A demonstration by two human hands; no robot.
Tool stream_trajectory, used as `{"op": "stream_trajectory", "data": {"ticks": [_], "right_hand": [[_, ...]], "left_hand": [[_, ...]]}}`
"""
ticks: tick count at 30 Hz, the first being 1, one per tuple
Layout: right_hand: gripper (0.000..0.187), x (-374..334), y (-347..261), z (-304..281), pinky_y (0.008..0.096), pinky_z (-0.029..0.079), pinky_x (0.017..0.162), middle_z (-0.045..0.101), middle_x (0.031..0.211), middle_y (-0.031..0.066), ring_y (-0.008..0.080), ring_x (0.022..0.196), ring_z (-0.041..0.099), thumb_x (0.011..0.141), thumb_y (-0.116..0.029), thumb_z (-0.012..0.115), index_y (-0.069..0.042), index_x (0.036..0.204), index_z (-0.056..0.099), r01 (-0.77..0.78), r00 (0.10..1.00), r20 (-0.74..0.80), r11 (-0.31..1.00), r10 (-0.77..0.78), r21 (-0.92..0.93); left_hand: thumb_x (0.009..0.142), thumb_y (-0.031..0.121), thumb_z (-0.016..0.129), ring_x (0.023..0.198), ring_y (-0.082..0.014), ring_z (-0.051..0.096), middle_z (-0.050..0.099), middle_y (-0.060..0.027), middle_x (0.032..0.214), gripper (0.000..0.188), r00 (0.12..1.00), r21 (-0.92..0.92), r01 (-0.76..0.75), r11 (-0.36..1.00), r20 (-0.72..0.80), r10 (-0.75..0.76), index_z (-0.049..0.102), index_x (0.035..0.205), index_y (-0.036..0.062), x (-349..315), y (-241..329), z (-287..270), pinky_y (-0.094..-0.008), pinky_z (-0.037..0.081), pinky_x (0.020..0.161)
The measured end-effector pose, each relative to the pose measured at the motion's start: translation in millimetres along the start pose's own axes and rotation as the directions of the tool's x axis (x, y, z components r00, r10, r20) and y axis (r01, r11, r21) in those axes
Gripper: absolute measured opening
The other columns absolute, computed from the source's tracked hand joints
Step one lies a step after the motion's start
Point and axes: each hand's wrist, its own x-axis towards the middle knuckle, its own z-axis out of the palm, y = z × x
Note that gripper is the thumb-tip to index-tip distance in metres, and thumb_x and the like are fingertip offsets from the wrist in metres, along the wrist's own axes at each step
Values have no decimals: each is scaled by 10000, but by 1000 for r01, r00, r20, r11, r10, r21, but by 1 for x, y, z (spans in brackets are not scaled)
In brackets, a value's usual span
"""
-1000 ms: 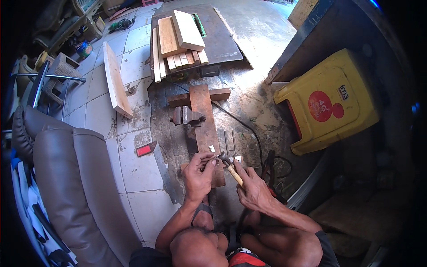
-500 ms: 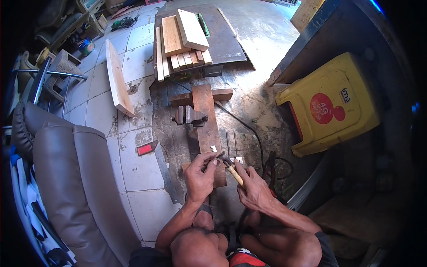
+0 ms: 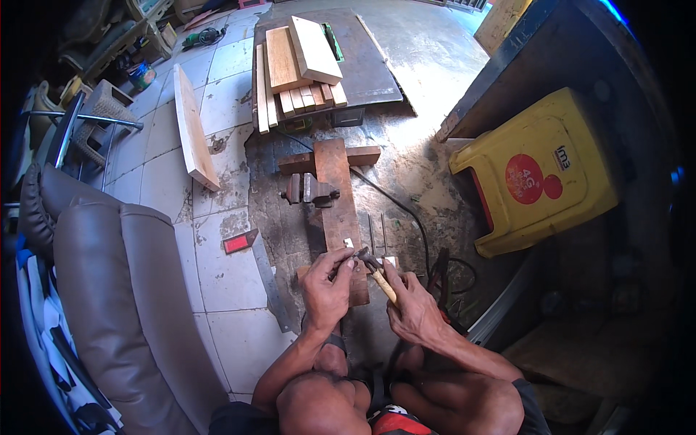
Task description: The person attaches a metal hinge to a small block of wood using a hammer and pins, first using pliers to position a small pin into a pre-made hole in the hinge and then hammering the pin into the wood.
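Observation:
My right hand (image 3: 417, 308) is closed round the tan handle of a hammer (image 3: 383, 286), its dark metal head tilted up toward my left fingertips. Just beside that head, my left hand (image 3: 328, 287) pinches something small between thumb and fingers; the fingers mostly hide it. Both hands are above the near end of a long wooden plank (image 3: 335, 210). A small white piece (image 3: 348, 243) lies on the plank just beyond my left fingers. Farther along sits a small metal vise (image 3: 310, 190).
A try square (image 3: 267, 279) with a red-marked handle lies on the tiles at left. Two thin metal rods (image 3: 373, 232) lie right of the plank. Ahead, boards (image 3: 286, 61) are stacked on a dark table. A yellow stool (image 3: 536, 174) stands right, a brown cushioned seat (image 3: 138, 304) left.
The hammer head has shifted very slightly beside my left fingertips. Both hands keep nearly the same place and grip.

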Motion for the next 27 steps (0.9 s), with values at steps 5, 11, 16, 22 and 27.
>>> {"op": "stream_trajectory", "data": {"ticks": [5, 11, 16, 22, 27], "right_hand": [[854, 0, -2, 0, 511, 520, 812, 541, 1080, 276, 440, 921, 610, 846, -3, 642, -36, 1626, 297, 3, 1000, -4, 1000, -3, 10], [872, 1, 1, 5, 518, 524, 830, 543, 1112, 287, 456, 948, 613, 842, 1, 645, -41, 1633, 280, 13, 1000, -6, 1000, -12, 19], [877, 1, 1, 5, 520, 526, 833, 539, 1120, 292, 463, 960, 610, 845, -3, 642, -52, 1638, 271, 21, 1000, -7, 1000, -21, 18], [814, 3, -2, 3, 482, 509, 840, 513, 1107, 237, 418, 948, 591, 887, -25, 621, -67, 1634, 299, -19, 1000, 20, 999, 18, 37], [844, 4, -1, 3, 518, 522, 836, 534, 1132, 303, 469, 978, 606, 852, 7, 616, -41, 1630, 291, 23, 1000, 0, 998, -23, 55]], "left_hand": [[959, -64, 665, 953, -150, 733, 754, -116, 1034, 193, 998, 68, -56, 996, -24, 57, 724, 1143, -64, 0, 5, 1, -260, 577, 846], [935, -12, 689, 848, -242, 746, 744, -153, 959, 178, 985, 116, -155, 981, -57, 163, 745, 1103, 0, 2, 10, 1, -329, 576, 753], [928, -16, 689, 875, -261, 750, 744, -160, 954, 173, 988, 101, -135, 986, -57, 141, 742, 1092, -8, 2, 13, 2, -343, 576, 770], [922, -22, 687, 879, -282, 750, 746, -170, 963, 175, 986, 168, -149, 975, -51, 160, 741, 1087, -11, 3, 18, 0, -354, 577, 778], [923, -21, 681, 883, -284, 750, 747, -168, 967, 170, 986, 153, -143, 978, -62, 153, 744, 1081, -9, 3, 20, 2, -355, 576, 780]]}}
